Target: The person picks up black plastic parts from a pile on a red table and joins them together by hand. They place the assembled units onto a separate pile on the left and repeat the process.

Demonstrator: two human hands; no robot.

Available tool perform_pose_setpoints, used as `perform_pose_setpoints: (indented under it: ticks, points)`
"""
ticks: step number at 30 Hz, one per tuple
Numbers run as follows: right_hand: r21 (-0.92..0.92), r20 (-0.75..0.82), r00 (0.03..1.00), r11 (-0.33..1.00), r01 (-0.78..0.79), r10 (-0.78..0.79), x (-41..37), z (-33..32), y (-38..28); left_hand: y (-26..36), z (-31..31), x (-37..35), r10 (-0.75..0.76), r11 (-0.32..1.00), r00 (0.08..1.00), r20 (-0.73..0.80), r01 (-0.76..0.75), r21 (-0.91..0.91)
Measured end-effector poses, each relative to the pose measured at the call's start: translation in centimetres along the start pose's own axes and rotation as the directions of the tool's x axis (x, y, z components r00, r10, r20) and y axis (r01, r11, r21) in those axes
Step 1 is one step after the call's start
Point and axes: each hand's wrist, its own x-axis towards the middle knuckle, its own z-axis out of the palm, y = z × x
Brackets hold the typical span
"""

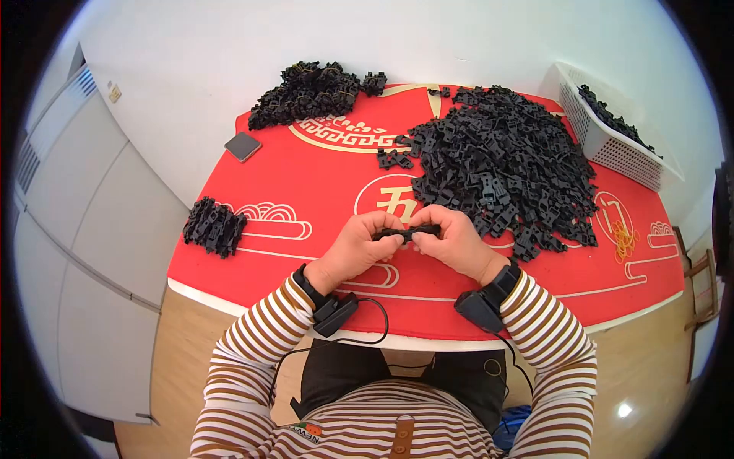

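My left hand and my right hand meet over the red table cover, both gripping a small stack of black plastic parts between fingers and thumbs. A large loose heap of the same black parts lies just beyond and to the right of my right hand. Black devices are strapped to both wrists.
A bundled pile of black parts sits at the far left of the table, a smaller bundle at the left edge. A dark phone lies near it. A white basket with parts stands far right. Orange rubber bands lie at right.
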Motion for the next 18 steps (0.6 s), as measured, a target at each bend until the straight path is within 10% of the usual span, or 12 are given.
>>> perform_pose_setpoints:
  ticks: [9,13,18]
  points:
    - [-0.364,-0.093,0.971,0.915,0.172,-0.220,0.1,1.0,-0.1,-1.4,0.1,0.5,0.128,0.974,0.989,-0.073,-0.112,0.199]
    - [-0.409,0.000,0.945,0.862,0.299,-0.328,0.1,1.0,0.2,-3.3,-0.9,1.0,0.642,0.611,0.766,0.047,-0.547,0.573]
    - [-0.452,0.059,0.928,0.819,0.353,-0.367,-0.2,1.0,-1.1,-1.2,-3.3,-3.9,0.494,0.572,0.864,-0.096,-0.240,0.785]
